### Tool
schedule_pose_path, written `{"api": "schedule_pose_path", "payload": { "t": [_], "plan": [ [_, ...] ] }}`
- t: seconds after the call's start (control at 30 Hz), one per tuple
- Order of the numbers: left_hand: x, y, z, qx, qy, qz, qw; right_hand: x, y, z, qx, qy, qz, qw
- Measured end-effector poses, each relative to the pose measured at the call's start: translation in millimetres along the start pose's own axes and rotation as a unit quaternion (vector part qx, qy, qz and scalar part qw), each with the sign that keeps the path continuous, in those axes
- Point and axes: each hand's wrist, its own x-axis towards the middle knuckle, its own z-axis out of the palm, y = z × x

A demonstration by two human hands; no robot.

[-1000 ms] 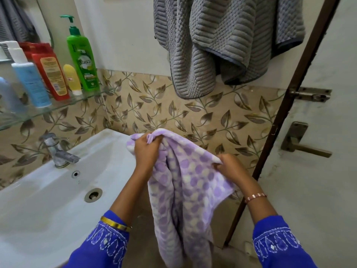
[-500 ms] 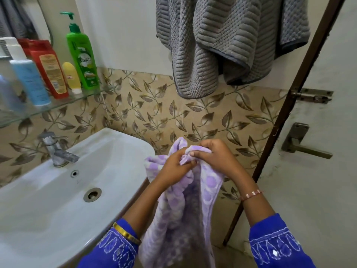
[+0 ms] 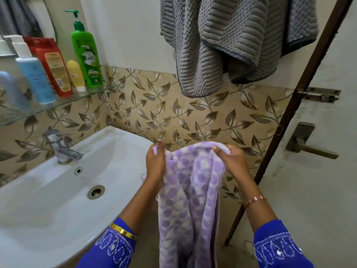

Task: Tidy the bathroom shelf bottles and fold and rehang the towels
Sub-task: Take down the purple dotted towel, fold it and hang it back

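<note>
A purple and white dotted towel (image 3: 191, 200) hangs folded in front of me, to the right of the sink. My left hand (image 3: 155, 163) grips its top left edge and my right hand (image 3: 230, 161) grips its top right edge, a short width apart. A grey ribbed towel (image 3: 222, 41) hangs on the wall above. On the glass shelf (image 3: 63, 102) at the left stand a green pump bottle (image 3: 86, 55), a small yellow tube (image 3: 75, 75), a red bottle (image 3: 53, 68) and a blue bottle (image 3: 34, 74).
A white sink (image 3: 58, 200) with a metal tap (image 3: 59, 147) fills the lower left. A door (image 3: 316, 171) with a lever handle (image 3: 307, 146) and a bolt (image 3: 318, 95) stands at the right. Leaf-patterned tiles cover the wall behind.
My hands first came together, folding the towel in half. They have since moved apart again along the folded top edge, and the towel hangs narrower than a second ago.
</note>
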Motion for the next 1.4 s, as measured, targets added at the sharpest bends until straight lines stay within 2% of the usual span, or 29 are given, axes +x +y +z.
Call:
{"api": "schedule_pose_path", "payload": {
  "t": [0.07, 0.17, 0.27, 0.37, 0.5, 0.6, 0.73, 0.83, 0.97, 1.03, 1.17, 1.3, 1.4],
  "plan": [
    [3.9, -4.8, -7.4, -0.002, 0.036, -0.035, 0.999, 2.2, 7.7, -4.5, 0.017, 0.07, 0.012, 0.997],
    [3.5, -13.7, -13.4, 0.014, 0.057, -0.064, 0.996, 1.2, 15.1, -6.5, 0.051, 0.106, 0.02, 0.993],
    [-2.6, -21.6, -13.3, 0.085, 0.049, -0.006, 0.995, -3.0, 12.9, -0.6, 0.036, 0.117, 0.01, 0.992],
    [-6.3, -30.2, -15.1, 0.182, 0.018, 0.067, 0.981, -8.5, 8.9, 5.9, -0.034, 0.121, -0.027, 0.992],
    [-3.4, -30.9, -17.3, 0.23, -0.019, 0.055, 0.972, -20.2, 5.7, 12.3, -0.107, 0.109, -0.058, 0.987],
    [-5.4, -24.3, -14.6, 0.195, -0.052, 0.022, 0.979, -27.9, 3.5, 19.8, -0.106, 0.061, -0.06, 0.991],
    [-22.3, -13.9, -9.9, 0.085, -0.125, -0.029, 0.988, -37.3, -4.9, 31.8, -0.088, -0.011, -0.048, 0.995],
    [-35.8, -10.6, -5.7, 0.015, -0.179, -0.069, 0.981, -45.0, -11.4, 42.3, -0.067, -0.061, -0.045, 0.995],
    [-39.5, -11.6, -10.9, -0.078, -0.223, -0.125, 0.964, -49.2, -13.8, 41.0, -0.014, -0.079, -0.007, 0.997],
    [-39.0, -15.5, -17.0, -0.081, -0.244, -0.128, 0.958, -49.8, -13.8, 34.9, 0.016, -0.112, 0.016, 0.993],
    [-40.5, -20.3, -19.1, -0.02, -0.179, -0.105, 0.978, -51.7, -12.0, 34.0, 0.037, -0.171, 0.034, 0.984],
    [-37.8, -18.2, -21.5, -0.046, -0.084, -0.116, 0.989, -48.8, -11.2, 31.2, 0.03, -0.109, 0.035, 0.993],
    [-37.0, -11.8, -26.7, -0.043, -0.074, -0.094, 0.992, -44.9, -14.0, 23.6, 0.02, -0.068, 0.009, 0.997]
  ]
}}
